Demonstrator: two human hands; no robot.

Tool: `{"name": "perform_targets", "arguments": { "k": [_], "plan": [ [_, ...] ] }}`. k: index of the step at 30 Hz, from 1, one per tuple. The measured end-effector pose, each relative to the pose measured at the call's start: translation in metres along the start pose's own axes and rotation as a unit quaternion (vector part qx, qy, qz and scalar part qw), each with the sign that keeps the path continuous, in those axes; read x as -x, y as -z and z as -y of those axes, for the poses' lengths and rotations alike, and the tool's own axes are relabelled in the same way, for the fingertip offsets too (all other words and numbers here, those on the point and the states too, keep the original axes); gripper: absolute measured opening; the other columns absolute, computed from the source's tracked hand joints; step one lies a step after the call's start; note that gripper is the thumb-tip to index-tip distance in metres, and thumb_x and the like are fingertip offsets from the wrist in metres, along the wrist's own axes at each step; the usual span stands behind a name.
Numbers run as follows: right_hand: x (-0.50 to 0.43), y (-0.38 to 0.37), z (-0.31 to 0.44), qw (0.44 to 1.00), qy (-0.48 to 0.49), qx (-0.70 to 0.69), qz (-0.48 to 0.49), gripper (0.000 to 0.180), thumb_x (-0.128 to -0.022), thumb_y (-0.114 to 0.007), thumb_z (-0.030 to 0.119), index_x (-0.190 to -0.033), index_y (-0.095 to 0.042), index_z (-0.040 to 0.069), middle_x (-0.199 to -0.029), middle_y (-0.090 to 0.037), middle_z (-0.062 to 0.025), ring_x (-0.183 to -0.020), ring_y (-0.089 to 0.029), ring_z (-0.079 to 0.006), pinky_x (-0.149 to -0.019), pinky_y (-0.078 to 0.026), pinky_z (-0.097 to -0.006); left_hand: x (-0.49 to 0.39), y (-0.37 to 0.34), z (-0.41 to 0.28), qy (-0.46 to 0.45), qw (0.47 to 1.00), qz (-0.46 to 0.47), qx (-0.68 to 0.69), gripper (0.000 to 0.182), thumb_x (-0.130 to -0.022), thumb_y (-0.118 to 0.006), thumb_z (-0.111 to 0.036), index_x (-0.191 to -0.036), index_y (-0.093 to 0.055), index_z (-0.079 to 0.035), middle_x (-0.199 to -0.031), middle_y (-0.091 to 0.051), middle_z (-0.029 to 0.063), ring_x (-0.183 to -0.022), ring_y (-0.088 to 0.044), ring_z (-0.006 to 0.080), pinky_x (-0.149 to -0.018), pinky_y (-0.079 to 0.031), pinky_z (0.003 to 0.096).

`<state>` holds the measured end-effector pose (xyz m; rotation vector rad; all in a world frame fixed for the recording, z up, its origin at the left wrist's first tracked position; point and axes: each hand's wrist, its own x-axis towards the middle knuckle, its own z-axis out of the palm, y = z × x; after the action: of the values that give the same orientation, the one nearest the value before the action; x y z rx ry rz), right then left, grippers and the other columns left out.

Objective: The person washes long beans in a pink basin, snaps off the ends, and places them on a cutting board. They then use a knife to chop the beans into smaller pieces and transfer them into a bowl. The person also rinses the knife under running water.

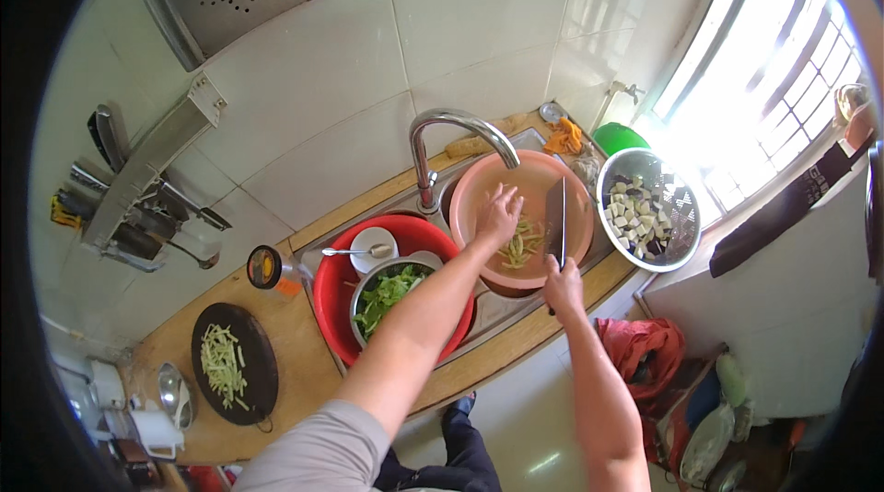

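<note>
My right hand (565,286) grips the handle of a kitchen cleaver (555,216), whose broad blade stands over the right side of a pink plastic basin (476,178). Over the basin's left part is my left hand (500,217), fingers apart and nothing seen in it. Pale green vegetable strips (523,247) lie in the basin between the hand and the blade. The basin rests in the sink's right bowl, under a curved chrome faucet (459,118).
A red basin (328,299) holds leafy greens (387,299) in a colander and a white bowl (373,243) with a spoon. More strips (222,361) cover a dark round cutting board (259,374). At right, a metal colander (684,236) contains diced eggplant (635,212). A knife rack (152,147) hangs left.
</note>
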<state>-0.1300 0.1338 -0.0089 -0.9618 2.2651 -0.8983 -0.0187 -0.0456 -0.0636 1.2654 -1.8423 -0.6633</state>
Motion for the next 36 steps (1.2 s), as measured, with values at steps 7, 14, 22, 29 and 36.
{"name": "perform_targets", "arguments": {
  "k": [7, 14, 22, 29, 36],
  "plan": [
    [0.035, 0.016, -0.007, 0.985, -0.045, -0.164, -0.004, 0.035, -0.105, -0.064, 0.037, -0.108, -0.062, 0.002, -0.07, -0.062, -0.0107, -0.059, -0.063, -0.0243, -0.055, -0.048, -0.0423, 0.097, 0.194, -0.02, -0.092, 0.992, -0.076, 0.031, 0.028, -0.098, -0.068, -0.013, -0.123, -0.07, 0.0, -0.13, -0.069, 0.0211, -0.125, -0.063, 0.0377, -0.11, -0.048, 0.0453],
    [0.228, -0.019, 0.036, 0.902, -0.009, -0.364, 0.232, 0.018, -0.111, -0.053, 0.023, -0.101, -0.054, 0.008, -0.065, -0.057, -0.004, -0.046, -0.052, -0.0121, -0.043, -0.042, -0.0272, 0.381, 0.422, 0.059, 0.136, 0.913, -0.209, -0.324, 0.072, -0.091, -0.08, -0.037, -0.147, -0.05, -0.004, -0.151, -0.05, 0.0242, -0.144, -0.041, 0.0501, -0.118, -0.032, 0.0627],
    [0.412, -0.201, 0.099, 0.832, -0.049, -0.231, 0.502, 0.027, -0.108, -0.06, 0.029, -0.098, -0.059, 0.004, -0.067, -0.057, -0.0046, -0.051, -0.055, -0.0156, -0.046, -0.044, -0.0324, 0.52, 0.561, 0.174, 0.393, 0.78, -0.201, -0.444, 0.124, -0.078, -0.076, -0.077, -0.166, -0.024, -0.006, -0.169, -0.024, 0.027, -0.156, -0.013, 0.0579, -0.115, -0.01, 0.0818],
    [0.444, -0.344, 0.133, 0.876, -0.019, -0.126, 0.466, 0.04, -0.109, -0.057, 0.039, -0.092, -0.06, 0.003, -0.062, -0.056, -0.0059, -0.045, -0.054, -0.0162, -0.042, -0.043, -0.0333, 0.489, 0.642, 0.252, 0.265, 0.861, -0.12, -0.418, 0.122, -0.079, -0.074, -0.078, -0.166, -0.023, -0.009, -0.168, -0.027, 0.0241, -0.158, -0.014, 0.0519, -0.119, -0.01, 0.0775],
    [0.436, -0.408, 0.164, 0.903, 0.097, 0.003, 0.419, 0.04, -0.107, -0.057, 0.035, -0.087, -0.059, 0.001, -0.058, -0.059, -0.0085, -0.044, -0.058, -0.0193, -0.042, -0.046, -0.0375, 0.419, 0.682, 0.281, 0.285, 0.887, -0.111, -0.346, 0.111, -0.087, -0.061, -0.082, -0.165, -0.03, -0.009, -0.165, -0.036, 0.0247, -0.155, -0.028, 0.049, -0.12, -0.016, 0.0758]
  ]
}}
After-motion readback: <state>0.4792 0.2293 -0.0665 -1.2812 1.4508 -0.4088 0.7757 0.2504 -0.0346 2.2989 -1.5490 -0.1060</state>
